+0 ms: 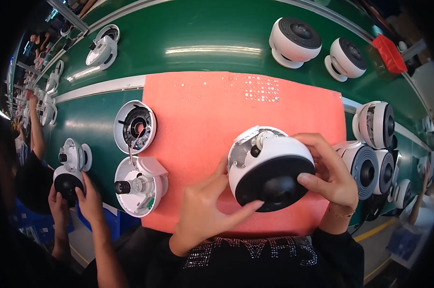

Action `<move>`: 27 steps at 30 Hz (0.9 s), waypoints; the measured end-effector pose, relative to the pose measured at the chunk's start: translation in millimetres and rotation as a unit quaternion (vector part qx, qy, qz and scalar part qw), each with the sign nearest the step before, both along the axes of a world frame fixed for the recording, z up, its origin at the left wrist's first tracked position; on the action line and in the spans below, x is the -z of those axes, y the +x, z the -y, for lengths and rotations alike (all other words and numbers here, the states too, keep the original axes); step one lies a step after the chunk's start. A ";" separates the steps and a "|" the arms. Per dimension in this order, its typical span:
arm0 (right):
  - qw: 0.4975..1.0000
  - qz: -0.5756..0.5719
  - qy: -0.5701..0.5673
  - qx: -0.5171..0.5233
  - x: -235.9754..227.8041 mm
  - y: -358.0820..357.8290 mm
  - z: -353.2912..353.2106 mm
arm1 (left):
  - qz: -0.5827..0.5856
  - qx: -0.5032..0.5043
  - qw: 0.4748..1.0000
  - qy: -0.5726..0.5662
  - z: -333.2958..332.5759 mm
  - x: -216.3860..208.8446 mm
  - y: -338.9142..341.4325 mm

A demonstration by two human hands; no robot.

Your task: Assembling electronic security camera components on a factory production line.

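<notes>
Over pink matting (193, 125), half-curled hands (202, 209) (339, 185) hold a housing (286, 149).

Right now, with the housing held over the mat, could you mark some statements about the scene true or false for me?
1. The left hand and the right hand both touch the white housing. True.
2. That housing is fully closed. False: an opening on its upper side shows inner parts.
3. Small shiny pieces lie in rows toward the far edge of the coral mat. True.
4. The red tray sits on that mat. False: the red tray is off it, at the upper right.
5. A black-lined open shell lies left of the held housing. True.
</notes>
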State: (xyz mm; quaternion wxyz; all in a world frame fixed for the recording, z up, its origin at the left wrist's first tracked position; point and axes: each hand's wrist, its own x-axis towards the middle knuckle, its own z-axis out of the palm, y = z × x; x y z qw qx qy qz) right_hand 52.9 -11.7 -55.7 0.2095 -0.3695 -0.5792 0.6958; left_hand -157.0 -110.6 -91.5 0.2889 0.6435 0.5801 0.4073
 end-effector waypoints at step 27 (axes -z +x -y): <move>0.800 0.274 0.530 0.067 11.8 -29.4 -2.3 | -0.120 0.058 0.958 -0.253 -30.6 -9.2 -18.0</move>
